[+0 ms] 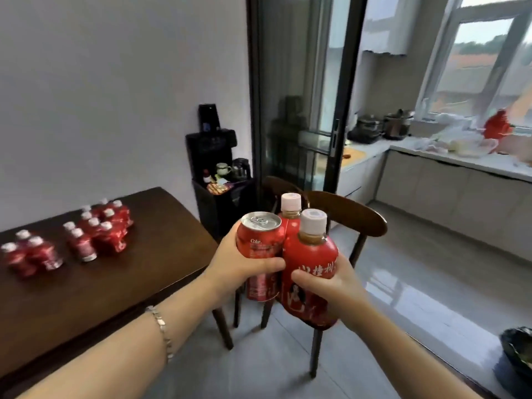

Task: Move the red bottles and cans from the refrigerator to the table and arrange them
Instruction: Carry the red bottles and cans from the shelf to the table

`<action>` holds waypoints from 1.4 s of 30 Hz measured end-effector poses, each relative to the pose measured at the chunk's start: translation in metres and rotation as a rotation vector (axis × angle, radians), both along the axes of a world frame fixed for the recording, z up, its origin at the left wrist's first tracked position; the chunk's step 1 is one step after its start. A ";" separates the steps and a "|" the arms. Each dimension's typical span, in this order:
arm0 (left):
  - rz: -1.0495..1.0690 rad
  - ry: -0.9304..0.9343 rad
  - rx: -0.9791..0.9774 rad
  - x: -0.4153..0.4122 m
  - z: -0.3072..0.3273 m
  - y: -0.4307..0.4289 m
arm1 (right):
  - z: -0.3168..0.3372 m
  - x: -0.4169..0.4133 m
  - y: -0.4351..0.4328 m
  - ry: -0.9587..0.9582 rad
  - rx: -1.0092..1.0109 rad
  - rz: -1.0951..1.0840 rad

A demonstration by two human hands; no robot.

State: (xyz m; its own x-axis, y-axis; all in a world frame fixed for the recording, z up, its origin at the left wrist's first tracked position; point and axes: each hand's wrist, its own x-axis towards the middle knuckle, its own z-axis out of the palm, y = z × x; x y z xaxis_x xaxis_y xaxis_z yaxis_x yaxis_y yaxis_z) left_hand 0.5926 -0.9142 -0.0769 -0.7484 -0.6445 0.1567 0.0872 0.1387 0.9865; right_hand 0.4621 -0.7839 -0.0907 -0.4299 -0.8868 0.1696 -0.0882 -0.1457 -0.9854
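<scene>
My left hand (241,266) grips a red Coke can (259,243) in front of me, above the floor and just right of the dark wooden table (121,283). My right hand (325,286) grips a red-labelled bottle (309,266) with a pale cap. A second red bottle (290,217) stands pressed between the can and the front bottle; which hand bears it is hidden. Several red bottles (98,228) stand grouped on the table's far left part, with another small cluster (28,254) near its left edge.
A dark wooden chair (345,214) stands right behind the held drinks, at the table's right end. A black water dispenser cabinet (218,174) is against the wall. A glass sliding door (299,96) leads to a kitchen counter (460,156). A dark bag (518,352) sits low right.
</scene>
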 end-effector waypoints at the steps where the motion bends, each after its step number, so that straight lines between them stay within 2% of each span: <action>1: 0.077 0.004 0.011 0.019 -0.002 -0.017 | 0.000 0.010 -0.027 0.010 0.001 0.077; 12: 0.626 0.013 0.088 0.151 -0.034 -0.119 | -0.033 0.095 -0.225 0.099 0.076 0.625; 19: 0.808 -0.019 0.165 0.234 -0.064 -0.184 | -0.064 0.180 -0.326 0.046 0.158 0.835; 24: 0.833 -0.040 0.188 0.292 -0.082 -0.255 | -0.088 0.238 -0.403 0.022 0.191 0.872; 30: 0.766 -0.122 0.217 0.359 -0.104 -0.352 | -0.117 0.302 -0.492 0.010 0.281 0.889; 42: 0.784 -0.235 0.420 0.393 -0.205 -0.504 | -0.210 0.329 -0.645 -0.014 0.502 0.961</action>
